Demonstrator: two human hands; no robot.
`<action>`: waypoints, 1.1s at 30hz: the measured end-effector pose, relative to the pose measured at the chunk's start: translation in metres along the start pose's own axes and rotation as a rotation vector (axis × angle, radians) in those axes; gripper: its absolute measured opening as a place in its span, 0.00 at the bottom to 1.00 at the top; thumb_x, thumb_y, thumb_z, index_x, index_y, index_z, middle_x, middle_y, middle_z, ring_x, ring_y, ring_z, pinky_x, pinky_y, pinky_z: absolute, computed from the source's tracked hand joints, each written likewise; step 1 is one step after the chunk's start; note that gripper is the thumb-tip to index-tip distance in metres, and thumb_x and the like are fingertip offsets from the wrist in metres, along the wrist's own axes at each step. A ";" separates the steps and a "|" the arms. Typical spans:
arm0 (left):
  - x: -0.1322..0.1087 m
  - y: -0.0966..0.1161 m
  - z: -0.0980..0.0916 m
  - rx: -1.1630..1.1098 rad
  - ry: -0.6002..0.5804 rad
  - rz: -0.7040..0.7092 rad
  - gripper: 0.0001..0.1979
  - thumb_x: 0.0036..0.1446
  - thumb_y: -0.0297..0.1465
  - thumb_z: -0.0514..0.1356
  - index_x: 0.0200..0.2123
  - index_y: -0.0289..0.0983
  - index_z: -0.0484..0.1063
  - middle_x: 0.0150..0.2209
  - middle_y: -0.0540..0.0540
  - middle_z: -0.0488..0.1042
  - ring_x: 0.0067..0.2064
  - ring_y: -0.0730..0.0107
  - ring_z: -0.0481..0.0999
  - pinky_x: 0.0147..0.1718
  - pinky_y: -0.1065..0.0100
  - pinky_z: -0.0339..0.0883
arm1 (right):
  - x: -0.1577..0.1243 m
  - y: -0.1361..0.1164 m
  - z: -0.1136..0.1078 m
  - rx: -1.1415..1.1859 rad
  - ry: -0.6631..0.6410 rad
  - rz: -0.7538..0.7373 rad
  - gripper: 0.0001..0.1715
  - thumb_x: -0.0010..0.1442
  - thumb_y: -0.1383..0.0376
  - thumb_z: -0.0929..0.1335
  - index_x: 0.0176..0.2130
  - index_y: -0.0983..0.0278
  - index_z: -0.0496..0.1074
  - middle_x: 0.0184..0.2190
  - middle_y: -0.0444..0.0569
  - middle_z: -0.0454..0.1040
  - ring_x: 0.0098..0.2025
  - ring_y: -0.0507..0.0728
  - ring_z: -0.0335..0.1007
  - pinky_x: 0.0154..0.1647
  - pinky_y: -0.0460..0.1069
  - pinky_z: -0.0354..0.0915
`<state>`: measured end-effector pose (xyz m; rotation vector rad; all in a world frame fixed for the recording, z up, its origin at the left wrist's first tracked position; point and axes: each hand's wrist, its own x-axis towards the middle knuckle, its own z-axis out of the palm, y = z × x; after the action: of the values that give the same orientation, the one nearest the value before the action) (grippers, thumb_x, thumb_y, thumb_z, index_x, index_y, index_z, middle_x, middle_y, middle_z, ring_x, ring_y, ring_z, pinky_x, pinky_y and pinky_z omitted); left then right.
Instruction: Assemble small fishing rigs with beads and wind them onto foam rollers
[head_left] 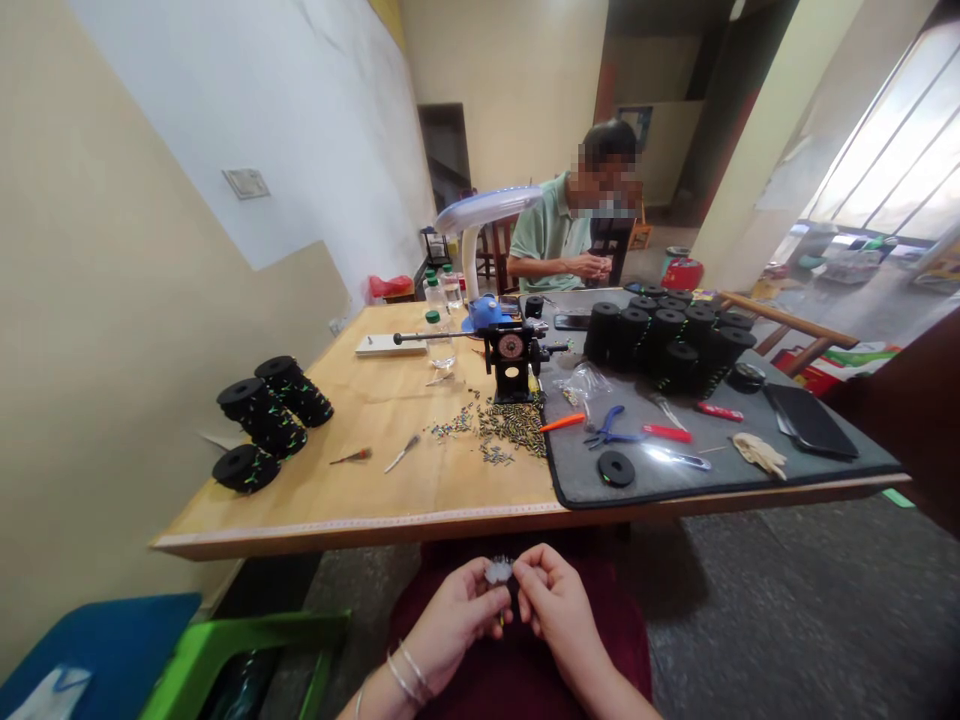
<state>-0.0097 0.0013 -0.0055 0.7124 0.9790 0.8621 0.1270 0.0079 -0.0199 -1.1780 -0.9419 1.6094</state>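
Low over my lap, in front of the table edge, both of my hands meet around a small piece. My left hand (471, 605) is closed, thumb and fingers gripping a small whitish, translucent spiky bundle (498, 571). My right hand (553, 598) pinches at the right side of that bundle; what sits between its fingertips is too small to make out. Something dark, perhaps black foam (514, 592), shows between the hands, partly hidden by the fingers. A bit of yellow-green peeks out beneath the left fingers. Bracelets circle my left wrist.
Ahead stands a wooden table (300, 510) with a small black hand-cranked machine (512, 362), a heap of tiny parts (514, 428) and black foam spools (246, 468). The grey mat (577, 485) bears blue pliers (611, 430) and more spools (667, 335). Another person (555, 230) sits opposite.
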 end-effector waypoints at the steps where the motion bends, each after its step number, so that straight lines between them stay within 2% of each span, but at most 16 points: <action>1: 0.000 0.000 0.000 0.017 0.004 0.006 0.14 0.43 0.32 0.68 0.32 0.33 0.70 0.25 0.49 0.71 0.26 0.74 0.70 0.22 0.74 0.60 | 0.000 0.000 0.000 -0.018 0.003 -0.010 0.24 0.48 0.46 0.69 0.27 0.63 0.63 0.09 0.35 0.62 0.10 0.43 0.46 0.10 0.40 0.41; 8: 0.002 -0.004 0.000 0.042 0.003 0.031 0.14 0.42 0.32 0.69 0.30 0.32 0.69 0.26 0.48 0.72 0.25 0.74 0.70 0.21 0.74 0.61 | 0.000 0.001 0.000 -0.088 0.015 -0.090 0.22 0.50 0.48 0.68 0.25 0.63 0.62 0.10 0.34 0.60 0.11 0.44 0.50 0.12 0.40 0.45; 13: 0.001 -0.003 0.001 -0.110 0.003 -0.027 0.14 0.43 0.30 0.69 0.33 0.33 0.70 0.28 0.49 0.71 0.28 0.75 0.72 0.25 0.73 0.65 | -0.001 0.001 0.001 -0.075 0.039 -0.087 0.23 0.50 0.47 0.68 0.26 0.63 0.61 0.09 0.34 0.59 0.11 0.44 0.49 0.11 0.40 0.44; 18: 0.002 -0.002 0.003 -0.191 0.010 -0.063 0.13 0.43 0.31 0.69 0.29 0.33 0.69 0.24 0.51 0.68 0.26 0.76 0.71 0.24 0.75 0.63 | -0.001 0.003 0.002 -0.059 0.023 -0.067 0.24 0.49 0.46 0.68 0.26 0.63 0.61 0.09 0.33 0.59 0.11 0.44 0.47 0.11 0.40 0.44; 28: 0.006 -0.001 0.004 -0.161 0.170 -0.043 0.17 0.38 0.35 0.71 0.25 0.34 0.65 0.20 0.54 0.66 0.23 0.77 0.67 0.21 0.75 0.59 | -0.002 0.006 -0.002 -0.076 0.029 -0.028 0.26 0.48 0.44 0.67 0.25 0.62 0.59 0.08 0.33 0.60 0.10 0.43 0.44 0.11 0.40 0.41; 33: 0.006 -0.001 0.004 -0.161 0.197 -0.032 0.19 0.36 0.36 0.71 0.25 0.35 0.65 0.20 0.54 0.66 0.23 0.77 0.67 0.21 0.75 0.58 | -0.006 0.003 -0.002 -0.099 0.007 0.000 0.25 0.49 0.45 0.67 0.24 0.62 0.58 0.08 0.33 0.59 0.10 0.44 0.44 0.11 0.40 0.40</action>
<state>-0.0043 0.0055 -0.0071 0.4799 1.0788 0.9842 0.1292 0.0013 -0.0220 -1.2507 -1.0270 1.5729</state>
